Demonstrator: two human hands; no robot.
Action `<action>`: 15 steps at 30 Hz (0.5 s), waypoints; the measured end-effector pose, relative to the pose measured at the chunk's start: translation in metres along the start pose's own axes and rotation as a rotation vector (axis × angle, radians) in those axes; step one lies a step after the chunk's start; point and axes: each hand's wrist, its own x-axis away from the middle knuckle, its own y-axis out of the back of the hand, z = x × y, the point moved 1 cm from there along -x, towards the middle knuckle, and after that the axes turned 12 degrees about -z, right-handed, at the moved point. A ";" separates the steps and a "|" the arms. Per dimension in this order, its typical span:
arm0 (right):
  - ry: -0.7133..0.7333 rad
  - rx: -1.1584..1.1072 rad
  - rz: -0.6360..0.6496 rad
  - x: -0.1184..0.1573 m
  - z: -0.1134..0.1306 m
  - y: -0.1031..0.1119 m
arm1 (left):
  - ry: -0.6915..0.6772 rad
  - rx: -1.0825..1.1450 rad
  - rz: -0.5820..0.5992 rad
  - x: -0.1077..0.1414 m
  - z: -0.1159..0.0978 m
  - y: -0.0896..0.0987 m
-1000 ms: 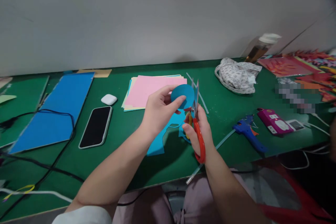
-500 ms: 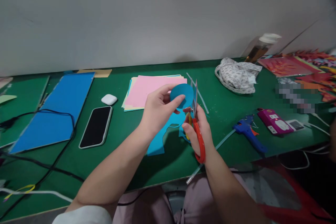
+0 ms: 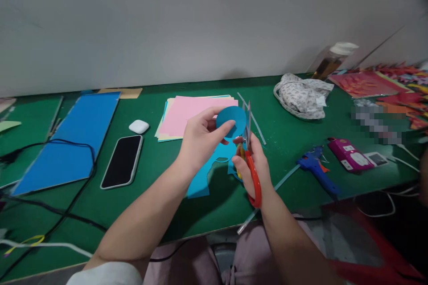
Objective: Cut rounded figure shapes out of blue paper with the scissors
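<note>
A round blue paper disc [image 3: 230,120] is pinched between the thumb and fingers of my left hand [image 3: 203,138]. My right hand [image 3: 256,164] grips red-handled scissors [image 3: 254,182], whose blades point up along the disc's right edge, slightly apart. Under both hands lies a blue paper offcut [image 3: 200,182] with curved cut edges. Behind my left hand rests a stack of coloured sheets, a pink sheet [image 3: 190,111] on top. My right fingers partly hide the scissors' yellow inner part.
Left on the green table [image 3: 150,205] are a phone [image 3: 122,161], a white case [image 3: 139,126], a blue board [image 3: 73,138] and black cables. To the right lie a blue glue gun [image 3: 316,169], a purple pack [image 3: 349,155], a patterned cloth [image 3: 302,96] and a bottle [image 3: 334,60].
The blue disc has shifted very slightly to the left in my left hand. Otherwise both hands and the scissors keep nearly the same place.
</note>
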 end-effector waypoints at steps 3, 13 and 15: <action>0.008 0.006 -0.007 0.000 0.000 0.001 | -0.005 -0.007 0.003 0.000 0.001 0.000; 0.058 0.046 -0.020 0.000 -0.002 0.002 | -0.009 -0.032 -0.008 0.000 0.000 0.001; 0.065 0.054 -0.027 0.001 -0.002 0.001 | -0.015 -0.023 -0.007 0.000 -0.001 0.001</action>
